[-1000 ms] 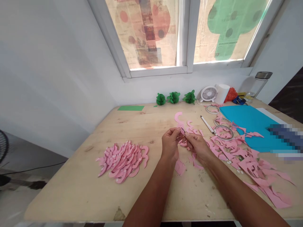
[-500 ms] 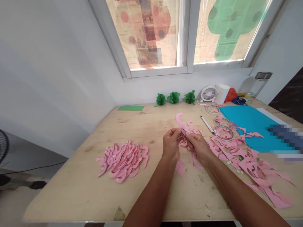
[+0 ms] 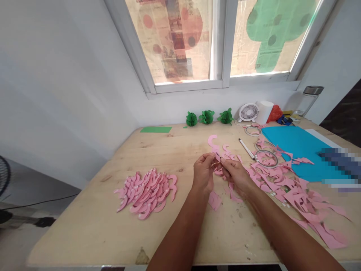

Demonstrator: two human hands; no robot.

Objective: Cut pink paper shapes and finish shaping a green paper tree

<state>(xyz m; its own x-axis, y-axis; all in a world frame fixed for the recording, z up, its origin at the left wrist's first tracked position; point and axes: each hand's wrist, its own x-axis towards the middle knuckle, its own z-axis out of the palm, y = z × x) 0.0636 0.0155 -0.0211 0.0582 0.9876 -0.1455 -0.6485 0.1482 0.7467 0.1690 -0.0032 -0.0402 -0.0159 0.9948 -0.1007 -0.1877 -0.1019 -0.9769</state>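
Near the middle of the table my left hand is closed, thumb and finger pinching a curved pink paper cutout whose hooked end stands out above the fingertips. My right hand is closed too, its fingertips almost meeting the left ones. A thin dark tip shows between the two hands; what it belongs to is hidden by the fingers. Small pink cutouts lie just behind the hands, and a pink scrap lies below them.
To the left is a heap of wavy pink cutouts with small white dots. Pink offcuts, tape rings, a white pen and blue sheets cover the right. Green paper ornaments, a small fan and a glass bottle stand behind.
Both hands stay in nearly the same place, fingertips together. The cutout's hooked end has shifted very slightly to the left. Nothing was put down or picked up.
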